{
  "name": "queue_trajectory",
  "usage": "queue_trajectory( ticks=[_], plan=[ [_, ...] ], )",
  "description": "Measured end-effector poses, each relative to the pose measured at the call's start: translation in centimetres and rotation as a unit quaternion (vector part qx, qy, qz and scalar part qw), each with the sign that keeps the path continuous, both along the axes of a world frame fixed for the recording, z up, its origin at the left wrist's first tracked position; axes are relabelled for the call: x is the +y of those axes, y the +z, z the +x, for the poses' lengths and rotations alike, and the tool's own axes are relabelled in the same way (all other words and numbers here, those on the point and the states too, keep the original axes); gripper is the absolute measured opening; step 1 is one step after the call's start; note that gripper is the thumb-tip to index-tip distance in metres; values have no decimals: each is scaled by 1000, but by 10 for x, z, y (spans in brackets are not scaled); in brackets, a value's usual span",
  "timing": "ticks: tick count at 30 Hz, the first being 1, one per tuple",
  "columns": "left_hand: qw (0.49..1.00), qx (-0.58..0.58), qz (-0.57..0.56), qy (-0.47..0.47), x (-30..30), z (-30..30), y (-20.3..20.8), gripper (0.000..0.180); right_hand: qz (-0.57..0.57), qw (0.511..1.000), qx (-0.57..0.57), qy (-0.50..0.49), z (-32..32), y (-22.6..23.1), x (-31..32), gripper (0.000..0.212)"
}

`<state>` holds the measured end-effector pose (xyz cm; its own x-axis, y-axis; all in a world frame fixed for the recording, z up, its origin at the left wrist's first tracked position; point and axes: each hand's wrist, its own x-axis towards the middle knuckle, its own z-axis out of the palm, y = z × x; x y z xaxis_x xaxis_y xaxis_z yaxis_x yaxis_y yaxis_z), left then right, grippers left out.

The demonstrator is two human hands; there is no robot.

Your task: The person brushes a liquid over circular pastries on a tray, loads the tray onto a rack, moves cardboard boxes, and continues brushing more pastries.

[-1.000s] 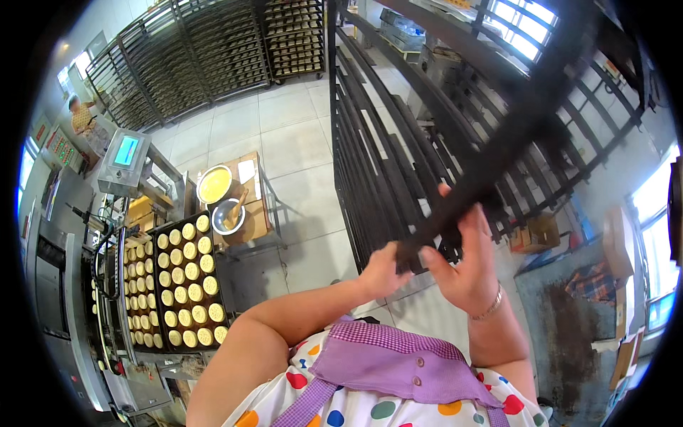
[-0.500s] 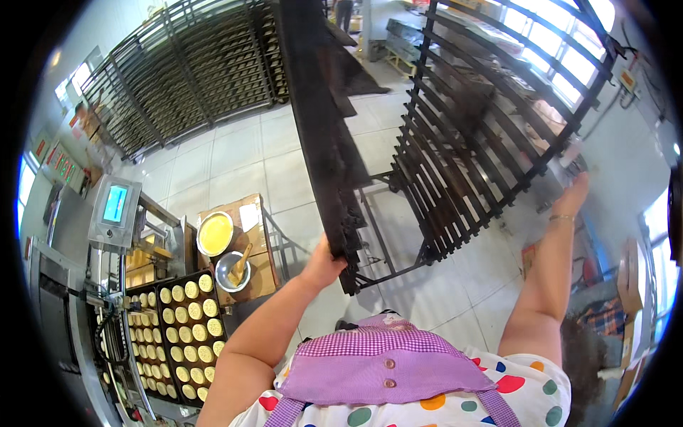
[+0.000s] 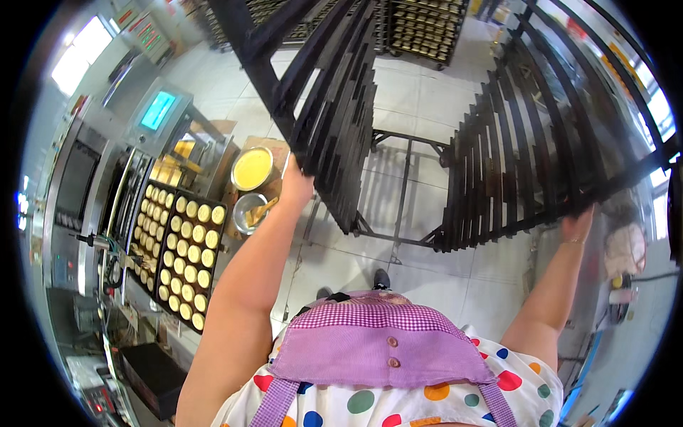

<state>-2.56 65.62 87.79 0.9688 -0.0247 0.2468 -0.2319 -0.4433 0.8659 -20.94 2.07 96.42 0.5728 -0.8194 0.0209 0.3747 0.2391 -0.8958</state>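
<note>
A tall dark metal rack (image 3: pixel 491 167) on a wheeled base stands in front of me, with rows of rails down both its sides and no trays on the rails I can see. My left hand (image 3: pixel 297 183) is closed around its near left upright, most of the fingers hidden behind the metal. On the other side, my right hand (image 3: pixel 576 226) grips the near right upright, fingertips hidden by the frame. Both arms are stretched forward and wide apart.
At left, black trays (image 3: pixel 168 242) hold rows of round pale pastries beside a machine with a lit screen (image 3: pixel 157 110). Close to my left forearm are a bowl of yellow liquid (image 3: pixel 253 169) and a metal bowl (image 3: pixel 246 215) with a brush. Loaded racks (image 3: pixel 427 32) stand at the back.
The rack has swung round and now faces me more squarely, its base between its two sides. My right hand has come against the right upright; the left keeps its hold.
</note>
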Motion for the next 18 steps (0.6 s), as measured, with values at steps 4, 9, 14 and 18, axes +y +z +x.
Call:
queue_trajectory(
  ticks=[4,9,14,18],
  plan=[
    [987,-21,134,81,21,80,-15,47,6,999,-21,27,56,1,27,27],
    [994,-41,33,96,53,155,-41,46,9,1000,-12,25,106,-2,66,29],
    [991,12,-5,132,63,166,-34,45,17,1000,-15,-22,132,0,82,32],
    [992,-7,21,128,60,162,-28,51,27,999,-37,-6,142,0,75,23]
  ],
)
